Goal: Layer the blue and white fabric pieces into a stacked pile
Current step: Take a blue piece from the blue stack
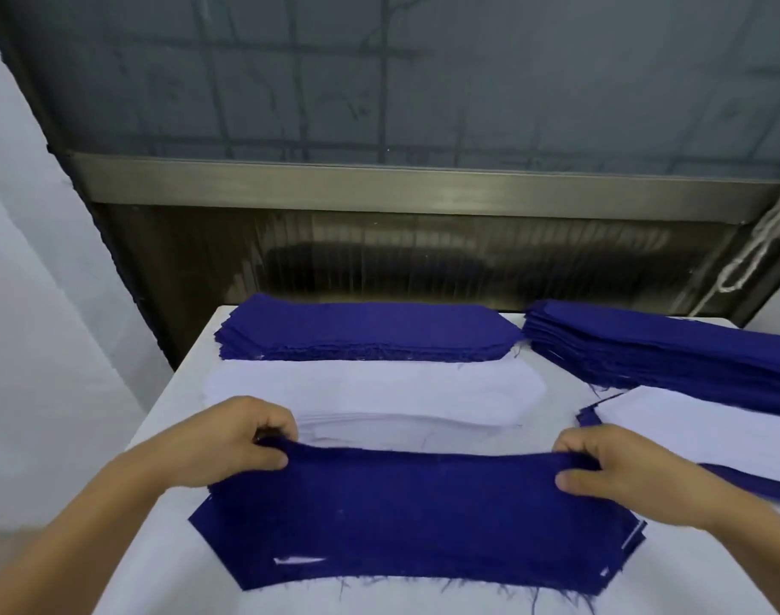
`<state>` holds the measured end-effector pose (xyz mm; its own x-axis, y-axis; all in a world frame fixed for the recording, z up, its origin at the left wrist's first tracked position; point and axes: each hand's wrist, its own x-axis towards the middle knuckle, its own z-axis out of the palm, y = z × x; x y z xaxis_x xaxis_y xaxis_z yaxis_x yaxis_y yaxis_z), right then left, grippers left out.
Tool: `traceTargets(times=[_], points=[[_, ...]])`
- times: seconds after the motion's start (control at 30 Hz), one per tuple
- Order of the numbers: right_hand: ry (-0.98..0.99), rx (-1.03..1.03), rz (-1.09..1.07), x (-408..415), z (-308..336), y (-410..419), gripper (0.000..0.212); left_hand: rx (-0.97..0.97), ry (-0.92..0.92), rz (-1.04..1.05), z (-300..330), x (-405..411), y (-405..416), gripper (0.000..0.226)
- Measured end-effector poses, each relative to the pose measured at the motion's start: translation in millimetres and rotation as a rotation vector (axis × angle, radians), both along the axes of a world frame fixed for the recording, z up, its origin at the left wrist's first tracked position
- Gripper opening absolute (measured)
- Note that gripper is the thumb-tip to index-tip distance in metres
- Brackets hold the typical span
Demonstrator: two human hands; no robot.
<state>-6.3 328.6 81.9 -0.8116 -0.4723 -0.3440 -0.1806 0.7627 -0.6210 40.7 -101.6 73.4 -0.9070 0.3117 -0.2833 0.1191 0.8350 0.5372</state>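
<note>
Pinching blue piece (414, 512) far edge: left hand (228, 441), right hand (618, 468); fingertips hidden

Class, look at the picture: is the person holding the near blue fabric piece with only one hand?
No: the left hand and the right hand each pinch one end of the blue fabric piece's far edge.

A table (166, 419) with a white cover holds the cloth. At the far edge lies a pile of blue pieces (361, 330). Just in front of it lies a pile of white pieces (379, 392). Nearest the person lies a blue pile (414, 526) with bits of white peeking out at its edges. On the right side lie a long blue stack (672, 348) and a white piece (707, 432) with blue under it.
</note>
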Motion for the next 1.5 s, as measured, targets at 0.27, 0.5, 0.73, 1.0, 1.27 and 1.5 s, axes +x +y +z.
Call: traceTargets(times=[0.27,0.5,0.73,1.0,1.27,1.5], points=[[0.901,-0.005,-0.021,32,-24,11,0.024,-0.050,0.567,0.189,-15,36,10,0.029],[0.911,0.145,0.142,61,-88,18,0.043,-0.120,0.536,0.059,-76,71,19,0.032],[1.018,0.038,0.183,59,-95,20,0.013,-0.162,0.625,0.042,-78,73,20,0.023],[0.901,0.103,0.230,60,-82,21,0.019,-0.130,0.540,0.078,-76,74,19,0.015],[0.793,0.306,0.114,45,-71,20,0.026,-0.217,0.520,0.098,-78,62,15,0.032],[0.749,0.099,0.002,-8,-53,-28,0.004,-0.200,0.616,0.093,-59,8,66,0.016]])
